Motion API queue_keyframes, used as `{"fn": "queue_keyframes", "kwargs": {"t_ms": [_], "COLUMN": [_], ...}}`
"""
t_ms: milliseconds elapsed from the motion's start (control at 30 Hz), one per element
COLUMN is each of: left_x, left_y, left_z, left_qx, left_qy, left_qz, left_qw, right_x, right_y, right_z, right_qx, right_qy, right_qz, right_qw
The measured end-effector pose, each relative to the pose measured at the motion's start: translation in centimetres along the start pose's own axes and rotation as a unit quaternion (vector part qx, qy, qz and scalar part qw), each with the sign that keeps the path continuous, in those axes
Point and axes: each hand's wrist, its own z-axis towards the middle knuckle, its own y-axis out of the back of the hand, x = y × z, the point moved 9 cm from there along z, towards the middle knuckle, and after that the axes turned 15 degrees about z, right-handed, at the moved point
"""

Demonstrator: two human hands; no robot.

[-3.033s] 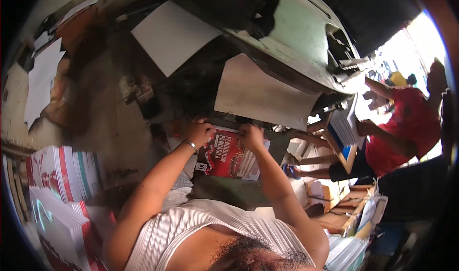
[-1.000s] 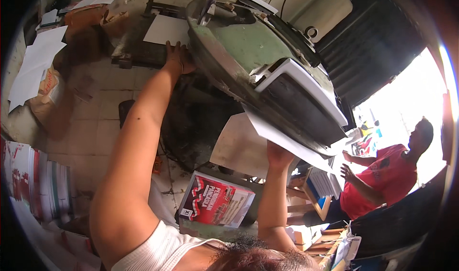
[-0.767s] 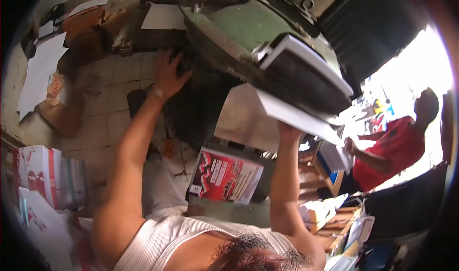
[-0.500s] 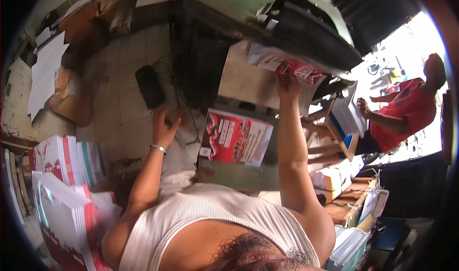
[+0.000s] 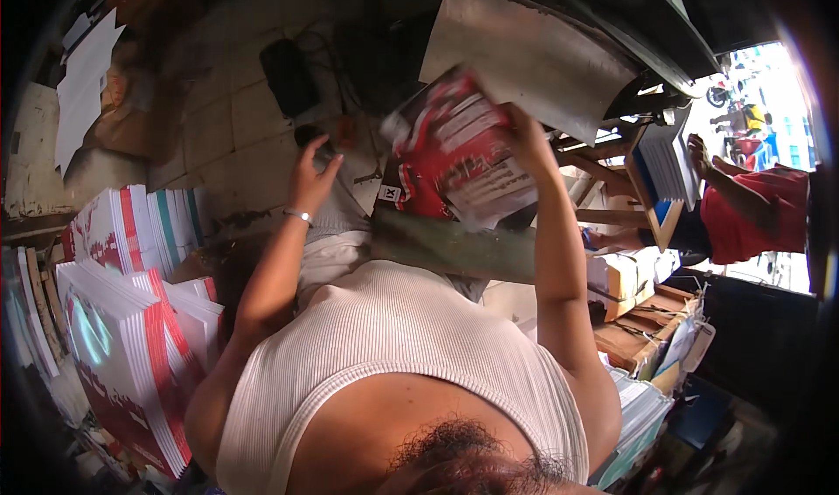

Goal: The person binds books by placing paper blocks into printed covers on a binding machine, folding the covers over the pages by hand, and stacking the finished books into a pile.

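Note:
My right hand grips a bundle of red and white printed sheets and holds it up in front of me, tilted, below a large grey sheet that hangs from the machine. A stack of the same red printed sheets lies on the ledge beneath the bundle. My left hand is raised to the left of the bundle, fingers spread, holding nothing. A bracelet circles that wrist.
Stacks of red, white and green printed sheets stand on edge at my left. Loose white paper lies on the floor at far left. A person in red sits at right beside wooden crates and paper stacks.
My right hand has brought the red printed bundle down from the machine toward me. My left hand has risen slightly beside it. The view has tipped downward.

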Motion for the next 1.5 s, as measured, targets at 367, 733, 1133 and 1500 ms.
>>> {"fn": "queue_keyframes", "kwargs": {"t_ms": [367,733,1133,1500], "left_x": [0.1,-8.8,-10.6,-11.4], "left_y": [-15.9,-10.4,-13.5,-12.5], "left_z": [0.0,3.2,8.9,9.1], "left_qx": [0.236,0.054,0.14,0.184], "left_qy": [0.09,-0.117,-0.219,-0.151], "left_qz": [-0.005,0.069,0.221,0.205], "left_qw": [0.968,0.989,0.94,0.949], "right_x": [-4.4,-3.4,-2.2,-8.2], "right_y": [-0.2,-1.7,-8.7,1.1], "right_z": [-10.3,-8.8,1.8,-1.8], "right_qx": [-0.411,-0.279,-0.082,-0.101], "right_qy": [-0.148,-0.104,0.06,-0.076], "right_qz": [-0.197,-0.23,-0.251,-0.238], "right_qw": [0.878,0.927,0.963,0.963]}}
